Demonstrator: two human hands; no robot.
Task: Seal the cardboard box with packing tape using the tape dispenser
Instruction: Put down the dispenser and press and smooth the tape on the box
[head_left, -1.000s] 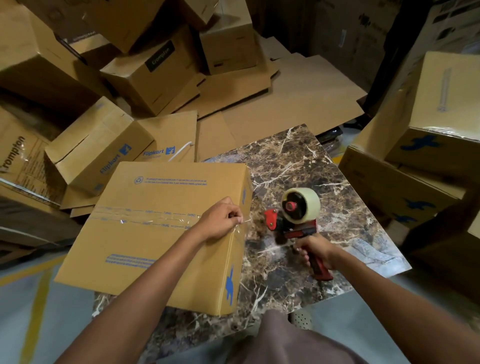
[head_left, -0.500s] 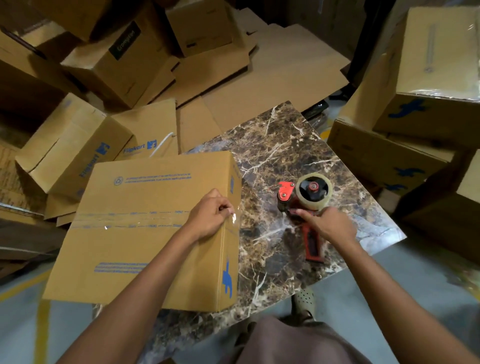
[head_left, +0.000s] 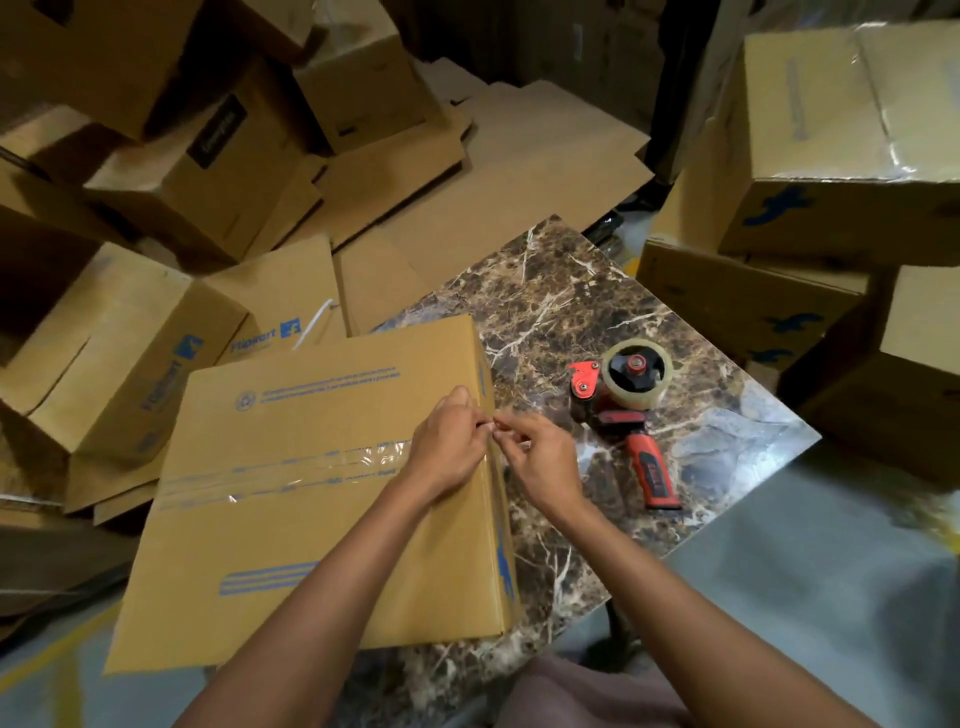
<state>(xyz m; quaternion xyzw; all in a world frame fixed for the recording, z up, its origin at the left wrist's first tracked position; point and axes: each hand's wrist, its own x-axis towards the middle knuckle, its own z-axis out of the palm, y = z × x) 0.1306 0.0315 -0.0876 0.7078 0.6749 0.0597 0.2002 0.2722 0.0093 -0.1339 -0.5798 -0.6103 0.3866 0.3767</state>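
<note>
Both the left hand (head_left: 449, 447) and right hand (head_left: 540, 457) are pinching the end of the clear packing tape strip (head_left: 291, 470) at the right top edge of the brown cardboard box (head_left: 311, 545), the strip running leftward across it, the red-and-black tape dispenser (head_left: 623, 410) lying right of the box, nearer the right hand.

The cardboard box (head_left: 311, 519) sits on the table (head_left: 571, 312) beneath the left hand (head_left: 449, 447), with the tape strip (head_left: 291, 473) running left from that hand. The right hand (head_left: 540, 462) meets the left at the box's edge. The tape dispenser (head_left: 623, 410) lies on the table to the right, apart from both.
</note>
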